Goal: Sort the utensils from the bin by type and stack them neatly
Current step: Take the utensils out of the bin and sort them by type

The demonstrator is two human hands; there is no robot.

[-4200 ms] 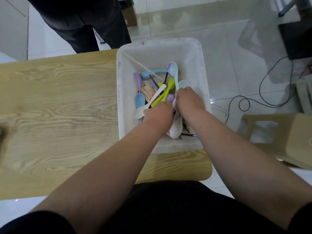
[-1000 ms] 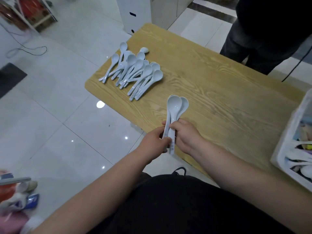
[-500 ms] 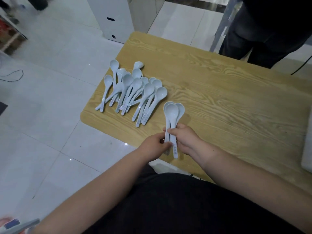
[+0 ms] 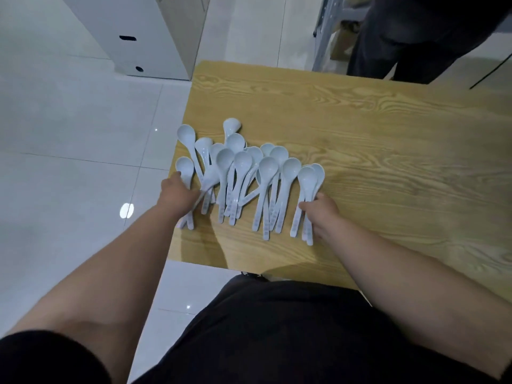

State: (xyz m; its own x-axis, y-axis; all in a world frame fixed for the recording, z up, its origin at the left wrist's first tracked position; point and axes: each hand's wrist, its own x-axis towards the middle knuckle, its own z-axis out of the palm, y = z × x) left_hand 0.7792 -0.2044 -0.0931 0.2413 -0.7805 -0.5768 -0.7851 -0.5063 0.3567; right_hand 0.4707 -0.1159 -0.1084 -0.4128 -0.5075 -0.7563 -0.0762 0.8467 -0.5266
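Note:
Several pale blue plastic spoons (image 4: 241, 173) lie in a loose row at the left end of the wooden table (image 4: 388, 151), bowls pointing away from me. My right hand (image 4: 322, 214) grips the handles of a small stack of spoons (image 4: 309, 181), which lies at the right end of the row. My left hand (image 4: 177, 194) rests against the spoons at the left end of the row, close to the table's left edge, with its fingers reaching across their handles. The bin is out of view.
The table's left edge (image 4: 180, 151) and near edge run close to the spoons. A white cabinet (image 4: 138, 37) stands on the tiled floor beyond the table. A person in dark trousers (image 4: 415, 37) stands at the far right, next to a metal frame (image 4: 324, 31).
The small stack has moved left to the right end of the row. My left hand has let go of it and gone to the left side of the pile.

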